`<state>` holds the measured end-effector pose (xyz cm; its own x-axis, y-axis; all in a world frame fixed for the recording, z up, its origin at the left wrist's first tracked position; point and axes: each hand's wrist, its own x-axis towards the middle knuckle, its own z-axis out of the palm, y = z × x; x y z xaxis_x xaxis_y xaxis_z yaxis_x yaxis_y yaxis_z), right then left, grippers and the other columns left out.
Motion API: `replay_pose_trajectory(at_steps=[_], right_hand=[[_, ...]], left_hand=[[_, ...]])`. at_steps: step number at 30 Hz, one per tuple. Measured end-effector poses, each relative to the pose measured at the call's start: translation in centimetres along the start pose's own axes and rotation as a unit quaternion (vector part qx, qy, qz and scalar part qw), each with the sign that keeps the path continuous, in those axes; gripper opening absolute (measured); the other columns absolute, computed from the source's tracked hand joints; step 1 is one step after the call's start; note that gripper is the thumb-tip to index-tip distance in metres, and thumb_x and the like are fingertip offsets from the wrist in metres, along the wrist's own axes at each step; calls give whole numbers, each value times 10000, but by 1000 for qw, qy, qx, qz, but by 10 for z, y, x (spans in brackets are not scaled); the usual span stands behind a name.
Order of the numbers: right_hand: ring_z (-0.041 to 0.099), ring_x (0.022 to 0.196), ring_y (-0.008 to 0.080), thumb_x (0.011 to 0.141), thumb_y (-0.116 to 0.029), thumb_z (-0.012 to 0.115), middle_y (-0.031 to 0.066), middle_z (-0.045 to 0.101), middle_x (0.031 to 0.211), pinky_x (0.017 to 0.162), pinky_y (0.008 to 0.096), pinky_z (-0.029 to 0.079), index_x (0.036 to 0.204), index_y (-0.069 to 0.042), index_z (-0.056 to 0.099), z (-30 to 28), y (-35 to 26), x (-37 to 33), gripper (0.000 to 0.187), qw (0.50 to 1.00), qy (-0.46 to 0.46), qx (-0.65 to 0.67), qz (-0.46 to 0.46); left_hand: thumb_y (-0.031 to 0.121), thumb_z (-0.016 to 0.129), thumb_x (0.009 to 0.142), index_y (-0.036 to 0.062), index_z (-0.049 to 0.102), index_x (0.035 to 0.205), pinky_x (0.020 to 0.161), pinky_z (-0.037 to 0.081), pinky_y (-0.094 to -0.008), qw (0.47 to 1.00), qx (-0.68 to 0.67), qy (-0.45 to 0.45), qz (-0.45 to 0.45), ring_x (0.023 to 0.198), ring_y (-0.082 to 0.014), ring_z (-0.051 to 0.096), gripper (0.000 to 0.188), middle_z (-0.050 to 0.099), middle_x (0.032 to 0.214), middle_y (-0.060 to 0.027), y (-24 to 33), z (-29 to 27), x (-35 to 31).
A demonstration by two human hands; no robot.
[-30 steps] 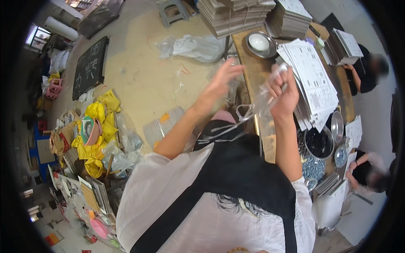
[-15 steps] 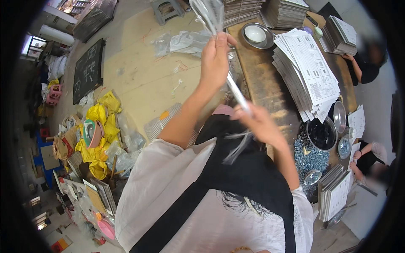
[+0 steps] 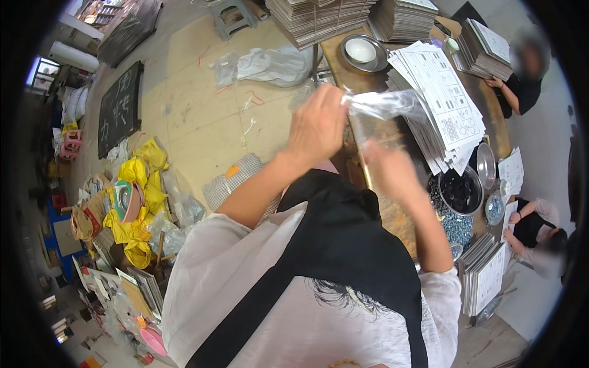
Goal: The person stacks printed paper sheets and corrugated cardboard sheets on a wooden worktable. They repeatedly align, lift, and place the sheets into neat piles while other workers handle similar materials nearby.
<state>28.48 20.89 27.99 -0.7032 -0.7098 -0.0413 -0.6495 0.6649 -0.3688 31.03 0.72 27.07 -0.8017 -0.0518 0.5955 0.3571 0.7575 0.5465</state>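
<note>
My left hand [image 3: 318, 126] is closed in a fist near the table's left edge. Out of its thumb side, a crumpled strip of clear plastic film [image 3: 386, 105] sticks out to the right, over the table. The part inside the fist is hidden. Below and to the right, my right hand [image 3: 392, 168] is smeared by motion in front of the brown table [image 3: 392, 211]. Its fingers cannot be made out, nor whether it holds anything. Beyond the film lies a fanned stack of printed sheets [image 3: 451, 101], the thing nearest its free end.
A metal tray [image 3: 381, 64] with a white bowl [image 3: 361, 50] stands at the far side. To the right are a metal basin [image 3: 460, 191] of black pieces and loose blue bits [image 3: 453, 227]. Two other people work along the right. Yellow bags [image 3: 136, 208] lie left.
The plastic, earlier stretched between both hands, now points right from my left fist. My left hand has come lower; my right has shifted slightly right and away from the plastic's lower end.
</note>
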Motion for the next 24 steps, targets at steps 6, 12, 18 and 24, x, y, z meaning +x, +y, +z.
replay_pose_trajectory(at_steps=[6, 12, 18, 24], right_hand=[[650, 669, 377, 961, -310, 625, 153, 673, 784, 609, 480, 520, 860, -94, 650, -66, -17, 20, 239, 988, 38, 2, -151], [686, 692, 371, 952, -292, 626, 168, 686, 736, 603, 472, 544, 915, -68, 650, 0, 6, -13, 228, 996, -47, -81, -7], [686, 717, 359, 956, -300, 630, 158, 702, 794, 629, 461, 531, 939, -108, 708, -52, 17, 8, 208, 998, -37, -29, -48], [696, 700, 377, 977, -255, 554, 164, 683, 726, 623, 499, 545, 942, -91, 649, 17, 10, -16, 193, 999, -6, 45, 6]], left_hand=[[98, 625, 814, 51, 557, 880, 639, 507, -463, 973, -61, -188, 119, 749, -378, 604, 106, 566, 825, -144, 6, 43, -76], [139, 609, 870, 51, 589, 865, 635, 522, -453, 992, 64, -78, -77, 785, -362, 638, 91, 611, 849, -149, -16, 27, -8], [200, 659, 785, 86, 609, 831, 670, 516, -443, 918, -136, -274, 251, 776, -330, 633, 132, 614, 829, -128, 23, 38, -65], [175, 585, 894, 93, 606, 849, 638, 510, -457, 966, 30, -256, -16, 780, -354, 654, 96, 643, 843, -156, -39, 62, -21]])
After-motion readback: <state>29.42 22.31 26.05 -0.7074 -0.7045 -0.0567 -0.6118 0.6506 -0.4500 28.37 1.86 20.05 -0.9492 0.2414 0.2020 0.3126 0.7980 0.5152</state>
